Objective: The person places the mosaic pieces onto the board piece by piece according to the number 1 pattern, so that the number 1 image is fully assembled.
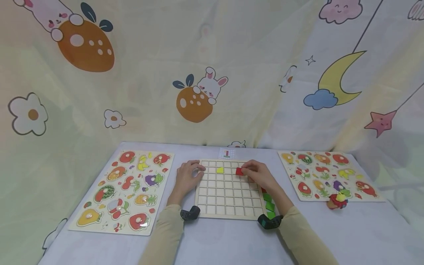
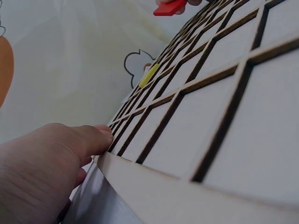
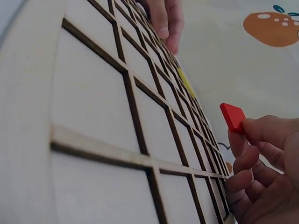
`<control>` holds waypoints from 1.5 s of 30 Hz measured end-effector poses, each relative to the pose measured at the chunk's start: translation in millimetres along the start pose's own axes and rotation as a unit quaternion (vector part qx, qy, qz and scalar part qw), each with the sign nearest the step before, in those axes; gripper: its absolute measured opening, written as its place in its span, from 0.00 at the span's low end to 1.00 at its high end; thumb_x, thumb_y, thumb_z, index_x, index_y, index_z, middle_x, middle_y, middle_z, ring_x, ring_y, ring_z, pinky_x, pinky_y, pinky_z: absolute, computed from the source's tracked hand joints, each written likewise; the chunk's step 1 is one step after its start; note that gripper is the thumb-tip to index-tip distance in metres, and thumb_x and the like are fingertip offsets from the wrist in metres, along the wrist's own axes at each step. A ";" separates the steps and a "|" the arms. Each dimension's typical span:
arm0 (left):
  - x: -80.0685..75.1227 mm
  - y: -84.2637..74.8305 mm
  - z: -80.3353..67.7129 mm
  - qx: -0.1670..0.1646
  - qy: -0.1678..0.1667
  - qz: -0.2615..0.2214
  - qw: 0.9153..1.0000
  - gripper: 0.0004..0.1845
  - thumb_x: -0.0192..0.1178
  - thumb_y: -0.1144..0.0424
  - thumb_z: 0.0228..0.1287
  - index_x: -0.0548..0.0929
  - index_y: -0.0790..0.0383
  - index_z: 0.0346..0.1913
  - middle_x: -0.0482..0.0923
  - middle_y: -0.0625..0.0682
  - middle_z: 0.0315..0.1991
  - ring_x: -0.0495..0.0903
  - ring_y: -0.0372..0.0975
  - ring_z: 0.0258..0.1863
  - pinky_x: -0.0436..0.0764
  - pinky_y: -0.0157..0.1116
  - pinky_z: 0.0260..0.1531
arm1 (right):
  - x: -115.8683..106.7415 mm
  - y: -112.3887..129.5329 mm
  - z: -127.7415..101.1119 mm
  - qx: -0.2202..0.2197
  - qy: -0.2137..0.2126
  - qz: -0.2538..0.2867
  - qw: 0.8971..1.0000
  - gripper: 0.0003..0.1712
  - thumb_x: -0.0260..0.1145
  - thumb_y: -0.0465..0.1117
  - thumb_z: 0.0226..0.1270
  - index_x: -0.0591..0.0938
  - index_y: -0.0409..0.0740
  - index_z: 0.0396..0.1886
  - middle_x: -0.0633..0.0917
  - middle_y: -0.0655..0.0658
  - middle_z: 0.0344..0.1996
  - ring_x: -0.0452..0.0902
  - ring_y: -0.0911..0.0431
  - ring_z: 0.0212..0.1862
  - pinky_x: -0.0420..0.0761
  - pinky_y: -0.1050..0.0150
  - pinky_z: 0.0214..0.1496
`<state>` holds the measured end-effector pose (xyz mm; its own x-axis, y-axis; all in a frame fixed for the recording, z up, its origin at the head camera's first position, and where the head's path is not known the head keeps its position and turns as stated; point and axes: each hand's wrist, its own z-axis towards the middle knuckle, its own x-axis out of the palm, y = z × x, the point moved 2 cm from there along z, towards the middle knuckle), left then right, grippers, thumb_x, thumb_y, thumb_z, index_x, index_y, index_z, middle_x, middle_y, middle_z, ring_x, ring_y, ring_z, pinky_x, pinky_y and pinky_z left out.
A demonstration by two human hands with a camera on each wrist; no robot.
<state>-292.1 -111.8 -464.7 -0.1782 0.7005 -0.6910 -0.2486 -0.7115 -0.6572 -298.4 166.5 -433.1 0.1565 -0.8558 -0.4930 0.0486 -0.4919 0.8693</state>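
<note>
A wooden grid board (image 1: 229, 217) lies in the middle of the table in the head view. One yellow tile (image 1: 220, 170) sits among its upper cells. My right hand (image 1: 260, 173) pinches a red tile (image 1: 239, 171) between thumb and fingers over the upper right of the grid. The right wrist view shows this red tile (image 3: 232, 117) held tilted and clear of the board. My left hand (image 1: 188, 178) rests at the board's upper left edge, thumb and fingers loosely bent. In the left wrist view, the left thumb (image 2: 96, 140) touches the rim, while its other fingers are partly hidden.
Green tiles (image 1: 270, 207) lie along the board's right side, partly behind the right arm. Behind the board is a small pattern card (image 1: 227, 153). Fruit puzzle boards stand left (image 1: 109, 228) and right (image 1: 294, 176), with a small red-and-yellow toy (image 1: 337, 201) by the right one.
</note>
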 end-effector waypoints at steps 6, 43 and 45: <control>0.9 0.6 0.5 -0.001 0.003 -0.001 1.000 0.06 0.62 0.59 0.60 0.85 0.48 0.39 0.75 0.51 0.61 0.70 0.50 0.60 0.62 0.53 0.60 | 5.6 1.4 4.7 -0.003 0.003 0.002 1.000 0.14 0.64 0.48 0.63 0.80 0.46 0.44 0.85 0.45 0.40 0.75 0.54 0.39 0.74 0.65 0.39; -2.0 -4.6 -2.1 0.005 -0.003 -0.006 1.000 0.06 0.62 0.60 0.59 0.85 0.49 0.39 0.76 0.52 0.60 0.71 0.51 0.59 0.63 0.54 0.59 | 25.2 13.9 20.1 -0.073 0.005 -0.037 0.997 0.07 0.63 0.40 0.64 0.80 0.43 0.39 0.85 0.44 0.40 0.77 0.54 0.43 0.74 0.63 0.47; -2.3 -4.3 -2.2 0.006 -0.003 -0.005 1.000 0.06 0.62 0.60 0.59 0.85 0.49 0.39 0.75 0.52 0.60 0.71 0.51 0.59 0.63 0.54 0.59 | 26.7 13.6 21.3 -0.076 0.004 -0.043 0.996 0.07 0.63 0.40 0.64 0.81 0.43 0.39 0.85 0.45 0.40 0.77 0.54 0.44 0.74 0.61 0.49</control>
<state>-288.6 -110.5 -461.0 -0.1813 0.7073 -0.6833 -0.2611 -0.7045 -0.6600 -314.5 133.5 -435.2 0.1528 -0.8098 -0.5665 0.2117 -0.5331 0.8191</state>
